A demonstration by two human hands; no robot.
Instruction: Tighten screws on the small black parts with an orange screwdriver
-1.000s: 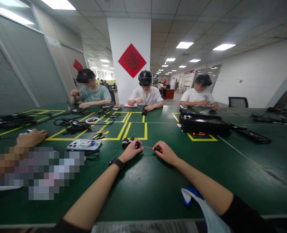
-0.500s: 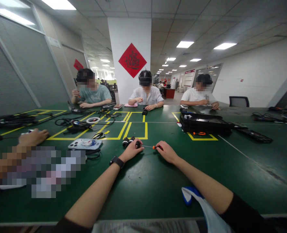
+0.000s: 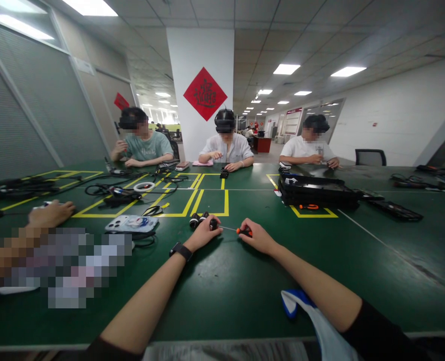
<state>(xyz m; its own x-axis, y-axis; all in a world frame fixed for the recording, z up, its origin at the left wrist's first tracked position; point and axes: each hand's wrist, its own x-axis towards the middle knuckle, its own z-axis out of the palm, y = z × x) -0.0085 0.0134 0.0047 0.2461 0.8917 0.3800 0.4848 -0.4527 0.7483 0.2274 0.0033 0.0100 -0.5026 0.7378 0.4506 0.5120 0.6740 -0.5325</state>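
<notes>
My left hand, a dark watch on its wrist, is closed around a small black rounded part. Just beyond its knuckles lie black round pieces with pale bands. In my right hand is a screwdriver with an orange and black handle, gripped between thumb and fingers. Its thin metal shaft points left and reaches the part in my left hand. The tip is too small to make out there.
A phone in a patterned case lies to the left, near another person's hand. Black trays stand at the right, with an orange-handled tool before them. Cables spread over the taped green table. Three people sit opposite.
My right fingers have shifted on the screwdriver, so more of its black handle shows. My left hand and the part have stayed in place.
</notes>
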